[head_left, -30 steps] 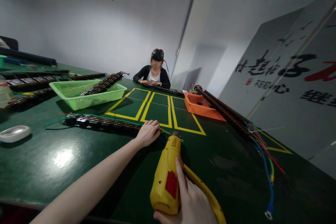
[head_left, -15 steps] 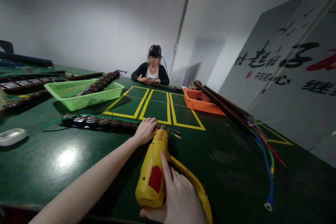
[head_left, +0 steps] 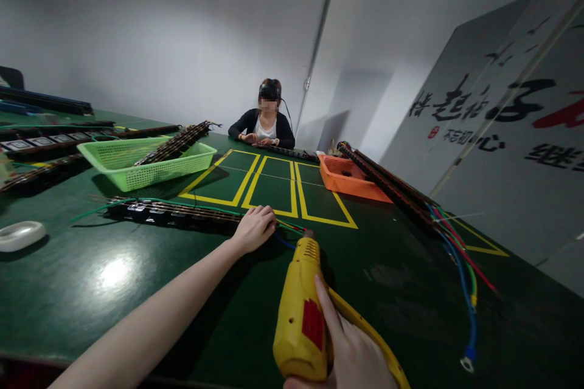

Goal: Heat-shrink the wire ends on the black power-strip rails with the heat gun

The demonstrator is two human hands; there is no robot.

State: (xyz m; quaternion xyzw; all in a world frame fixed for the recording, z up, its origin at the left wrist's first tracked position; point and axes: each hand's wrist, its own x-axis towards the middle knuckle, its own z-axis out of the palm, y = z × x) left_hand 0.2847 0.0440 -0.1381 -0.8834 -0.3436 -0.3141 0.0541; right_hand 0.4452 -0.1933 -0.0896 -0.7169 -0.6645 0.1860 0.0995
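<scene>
Here, on the dark green table (head_left: 114,292) with its yellow taped rectangles (head_left: 274,185), everything sits around a long black strip of switches and wiring (head_left: 173,214) that lies flat across the near half of the top. The person's left hand (head_left: 254,228) rests curled over the right-hand end of that strip, fingers folded down onto it where thin green, red and blue wire ends (head_left: 292,229) poke out; whether it truly pinches the wires I cannot tell. Just to the right of that end, and nearer the person, the right hand (head_left: 351,358) is wrapped around the handle of a yellow plastic power tool with a red label (head_left: 303,316), forefinger laid along its side, the tool's nose pointing at the wire ends and nearly touching them. Behind the strip stands a lime-green mesh plastic basket (head_left: 137,167) holding more dark strips. Left of the strip, near the table edge, lies a small white oval dish (head_left: 20,234). Far to the strip's right, an orange plastic basket (head_left: 349,179) sits beside a bundle of long dark strips trailing coloured cables (head_left: 456,255). Beyond, at the far end of the table, another person (head_left: 264,124) sits with both hands on the top.
</scene>
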